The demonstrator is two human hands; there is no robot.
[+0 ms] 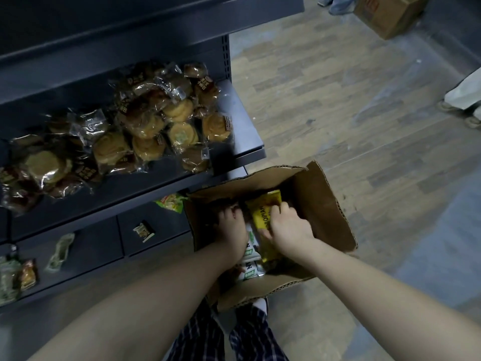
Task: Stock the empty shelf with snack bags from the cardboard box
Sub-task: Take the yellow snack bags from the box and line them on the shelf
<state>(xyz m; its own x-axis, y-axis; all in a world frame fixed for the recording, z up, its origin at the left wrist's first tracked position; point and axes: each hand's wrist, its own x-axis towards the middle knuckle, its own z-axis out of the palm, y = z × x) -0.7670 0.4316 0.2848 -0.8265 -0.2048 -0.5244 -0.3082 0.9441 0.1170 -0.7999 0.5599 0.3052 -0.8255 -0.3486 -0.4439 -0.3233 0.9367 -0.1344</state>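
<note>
Brown corrugated cardboard box point(320, 204) stands open on the floor, just beside the dark grey metal shelf point(250, 131). Inside it the right hand point(289, 227) grips a yellow plastic snack bag point(260, 212). The left hand point(231, 230) reaches in alongside; I cannot tell its grip.

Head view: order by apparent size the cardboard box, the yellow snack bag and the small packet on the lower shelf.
1. cardboard box
2. yellow snack bag, partly hidden by the right hand
3. small packet, clearly smallest

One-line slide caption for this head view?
Left hand reaches into the cardboard box while right hand grips a yellow snack bag, beside a shelf of wrapped pastries.
</note>
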